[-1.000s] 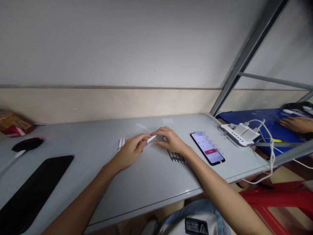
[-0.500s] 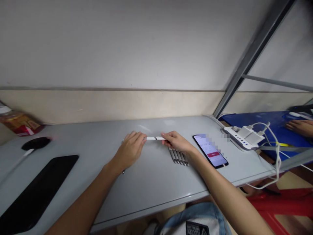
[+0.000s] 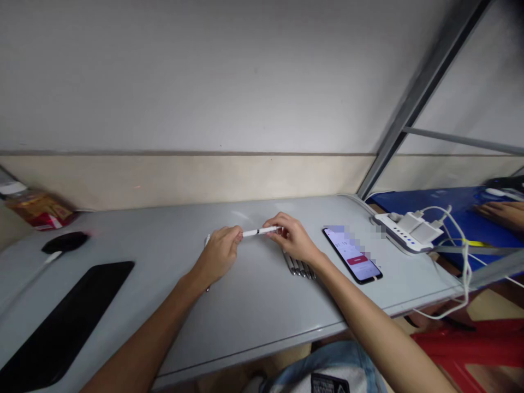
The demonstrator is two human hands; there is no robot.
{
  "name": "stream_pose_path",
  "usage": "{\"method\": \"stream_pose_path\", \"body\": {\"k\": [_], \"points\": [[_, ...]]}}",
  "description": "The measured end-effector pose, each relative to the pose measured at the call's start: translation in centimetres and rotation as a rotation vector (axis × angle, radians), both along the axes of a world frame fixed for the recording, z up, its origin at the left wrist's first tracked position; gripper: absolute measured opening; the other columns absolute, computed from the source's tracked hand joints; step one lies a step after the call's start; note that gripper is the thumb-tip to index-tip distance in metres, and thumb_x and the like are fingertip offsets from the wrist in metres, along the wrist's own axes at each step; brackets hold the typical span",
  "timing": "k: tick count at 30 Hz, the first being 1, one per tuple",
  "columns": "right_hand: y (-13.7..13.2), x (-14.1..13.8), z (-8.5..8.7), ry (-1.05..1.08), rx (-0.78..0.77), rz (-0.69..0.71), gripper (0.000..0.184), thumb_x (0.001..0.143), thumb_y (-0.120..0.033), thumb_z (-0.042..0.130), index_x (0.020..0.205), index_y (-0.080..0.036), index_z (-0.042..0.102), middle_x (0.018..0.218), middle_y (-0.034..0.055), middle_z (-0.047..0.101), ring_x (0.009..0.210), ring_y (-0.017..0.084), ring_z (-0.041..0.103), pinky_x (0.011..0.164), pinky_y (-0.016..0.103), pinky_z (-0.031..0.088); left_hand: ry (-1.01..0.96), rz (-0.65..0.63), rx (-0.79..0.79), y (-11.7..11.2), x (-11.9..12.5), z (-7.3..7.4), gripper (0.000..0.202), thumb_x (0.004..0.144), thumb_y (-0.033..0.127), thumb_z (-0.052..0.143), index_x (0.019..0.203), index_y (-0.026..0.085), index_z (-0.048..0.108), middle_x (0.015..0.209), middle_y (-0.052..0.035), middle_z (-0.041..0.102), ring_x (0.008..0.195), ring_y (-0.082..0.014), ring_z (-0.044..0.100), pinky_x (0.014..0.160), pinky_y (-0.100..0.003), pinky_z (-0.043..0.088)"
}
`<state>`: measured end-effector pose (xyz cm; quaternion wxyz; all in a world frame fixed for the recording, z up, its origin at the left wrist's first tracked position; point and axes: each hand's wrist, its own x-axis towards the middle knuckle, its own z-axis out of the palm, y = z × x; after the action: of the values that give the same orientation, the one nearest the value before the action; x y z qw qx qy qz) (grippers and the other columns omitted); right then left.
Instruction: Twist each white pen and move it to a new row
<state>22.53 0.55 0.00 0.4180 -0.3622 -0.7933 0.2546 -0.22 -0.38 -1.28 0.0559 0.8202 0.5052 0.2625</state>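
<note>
My left hand point(image 3: 219, 255) and my right hand point(image 3: 291, 237) hold one white pen point(image 3: 258, 232) between them, level above the grey table point(image 3: 245, 305). Each hand pinches one end, and a dark ring shows at the pen's middle. Under my right wrist lie several grey pens point(image 3: 300, 266) side by side. A tip of another white pen point(image 3: 207, 239) peeks out behind my left hand.
A lit phone point(image 3: 352, 254) lies right of my right hand. A white power strip point(image 3: 403, 231) with chargers and cables sits at the table's right end. A black pad point(image 3: 61, 322), a black mouse point(image 3: 65, 242) and a snack packet point(image 3: 39, 210) are at left. Another person's hand point(image 3: 501, 212) rests on the blue surface.
My hands have drawn apart from a close huddle, so the white pen now shows stretched between them. The view has shifted slightly.
</note>
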Motion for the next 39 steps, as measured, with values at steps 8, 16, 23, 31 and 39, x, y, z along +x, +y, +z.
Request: {"method": "stream_pose_path", "body": {"k": [8,16,23,31,39], "points": [[0.5,0.1,-0.7,0.052,-0.128,0.001,0.021,0.087,-0.038,0.057,0.091,-0.019,0.065,0.080,0.0022,0.062,0.071,0.015,0.053,0.064,0.026,0.038,0.046,-0.008,0.019,-0.4,0.2,0.4,0.030,0.097,0.030,0.027,0.083,0.021,0.051,0.076,-0.0013,0.054,0.076,-0.0179,0.049,0.074,-0.032,0.038],[0.7,0.4,-0.9,0.051,-0.151,0.009,0.017,0.085,-0.035,0.058,0.085,-0.019,0.064,0.079,0.0023,0.061,0.071,0.015,0.053,0.064,0.027,0.039,0.058,0.015,0.015,-0.7,0.3,0.6,0.028,0.097,0.033,0.031,0.088,0.020,0.054,0.083,-0.0024,0.059,0.084,-0.0191,0.050,0.077,-0.032,0.037],[1.0,0.4,-1.1,0.026,-0.181,0.016,0.021,0.088,-0.032,0.052,0.085,-0.017,0.065,0.074,0.0021,0.062,0.068,0.014,0.053,0.064,0.026,0.040,0.048,-0.007,0.003,-0.5,0.2,0.4,0.023,0.097,0.033,0.033,0.103,0.022,0.052,0.091,-0.0026,0.060,0.086,-0.0193,0.052,0.078,-0.033,0.038],[0.8,0.3,-0.9,-0.065,-0.130,0.000,0.020,0.090,-0.028,0.053,0.087,-0.017,0.069,0.074,0.0021,0.064,0.066,0.013,0.053,0.063,0.025,0.039,0.074,0.005,0.031,-0.3,0.1,-0.1,0.023,0.097,0.033,0.032,0.099,0.022,0.052,0.088,-0.0017,0.060,0.084,-0.0188,0.053,0.078,-0.034,0.037],[0.9,0.4,-1.0,-0.137,0.153,-0.086,0.014,0.080,-0.008,0.061,0.089,-0.018,0.066,0.087,0.0044,0.063,0.076,0.015,0.056,0.069,0.025,0.042,0.098,0.016,0.044,-0.1,-0.3,-0.1,0.035,0.099,0.031,0.025,0.084,0.020,0.054,0.079,-0.0013,0.060,0.074,-0.0170,0.053,0.071,-0.031,0.037]]}}
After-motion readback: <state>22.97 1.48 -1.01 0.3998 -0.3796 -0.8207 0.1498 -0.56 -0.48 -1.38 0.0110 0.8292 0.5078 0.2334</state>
